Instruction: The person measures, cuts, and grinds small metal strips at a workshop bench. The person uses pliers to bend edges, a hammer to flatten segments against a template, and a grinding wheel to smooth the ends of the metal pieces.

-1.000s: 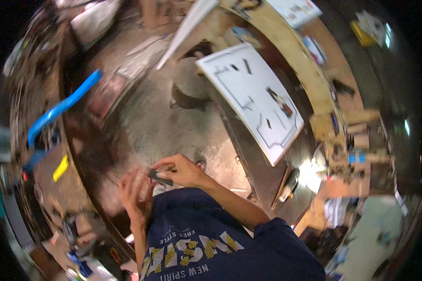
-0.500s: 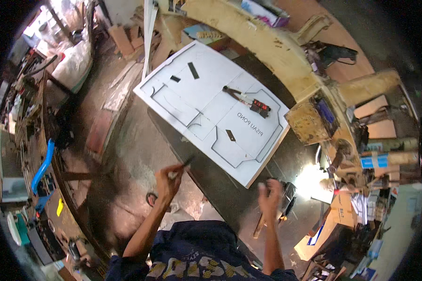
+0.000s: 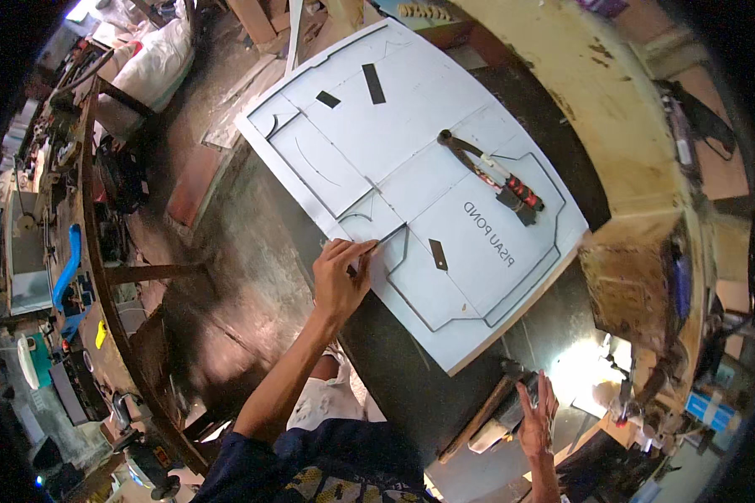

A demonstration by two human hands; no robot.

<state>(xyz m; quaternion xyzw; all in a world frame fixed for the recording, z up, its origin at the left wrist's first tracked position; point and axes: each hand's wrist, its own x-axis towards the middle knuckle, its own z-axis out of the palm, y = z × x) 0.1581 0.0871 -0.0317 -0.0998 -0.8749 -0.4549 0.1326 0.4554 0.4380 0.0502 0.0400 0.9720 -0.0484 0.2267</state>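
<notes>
My left hand pinches a thin dark metal strip at the near left edge of a white board. The strip's far end reaches over the lines drawn on the board. Thin dark strips follow parts of the outline. Lying on the board are a dark plate, a smaller dark plate, a plate with a hole and a hinged, compass-like tool with a red and black end. Fingers stretched, my right hand is beside a wooden-handled tool on the dark table.
A rusty yellowish metal frame curves along the far right, with a block-like part near the board. A bright lamp glares at the right. To the left runs a cluttered bench with a blue curved handle and a white sack.
My left hand has brought the strip forward and right, from off the board to its near edge. My right hand has moved right and slightly nearer me. The view has shifted closer to the board.
</notes>
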